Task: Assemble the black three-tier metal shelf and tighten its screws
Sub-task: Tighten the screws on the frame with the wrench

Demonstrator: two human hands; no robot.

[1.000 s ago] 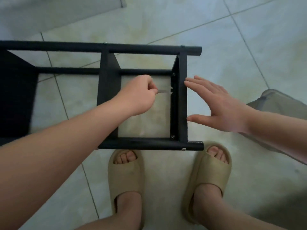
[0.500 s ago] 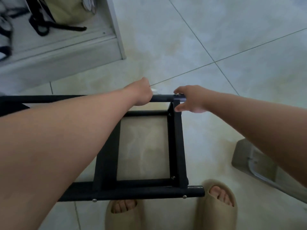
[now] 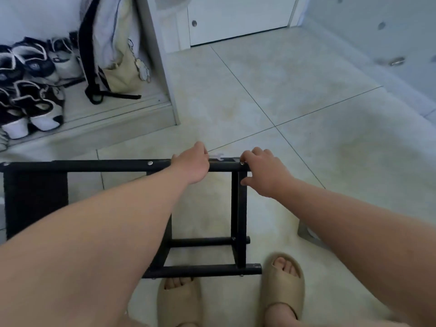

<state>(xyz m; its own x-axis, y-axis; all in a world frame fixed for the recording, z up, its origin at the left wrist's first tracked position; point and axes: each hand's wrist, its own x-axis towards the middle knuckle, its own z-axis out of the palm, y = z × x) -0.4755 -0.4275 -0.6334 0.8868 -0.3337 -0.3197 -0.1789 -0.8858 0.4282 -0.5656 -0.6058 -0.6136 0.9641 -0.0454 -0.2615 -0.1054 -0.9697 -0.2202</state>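
The black metal shelf (image 3: 238,208) lies on its side on the tiled floor in front of my feet. My left hand (image 3: 192,164) is closed around a small flat silver wrench (image 3: 218,156), whose head pokes out past the far top tube. My right hand (image 3: 262,173) grips the far right corner of the frame, fingers curled over the tube end and the thumb against the upright bar. Silver screw heads show along the top tube (image 3: 150,163). A dark shelf panel (image 3: 35,199) fills the left part of the frame.
A low step on the left carries several shoes (image 3: 30,90) and a cream bag with black straps (image 3: 118,60). A grey object (image 3: 306,234) lies on the floor by my right forearm. A white door (image 3: 236,17) stands at the back. My feet in beige slides (image 3: 283,286) touch the near tube.
Both hands went from the middle of the right end panel up to the far top tube. The right hand, flat a second ago, now grips the corner. The view has tilted upward.
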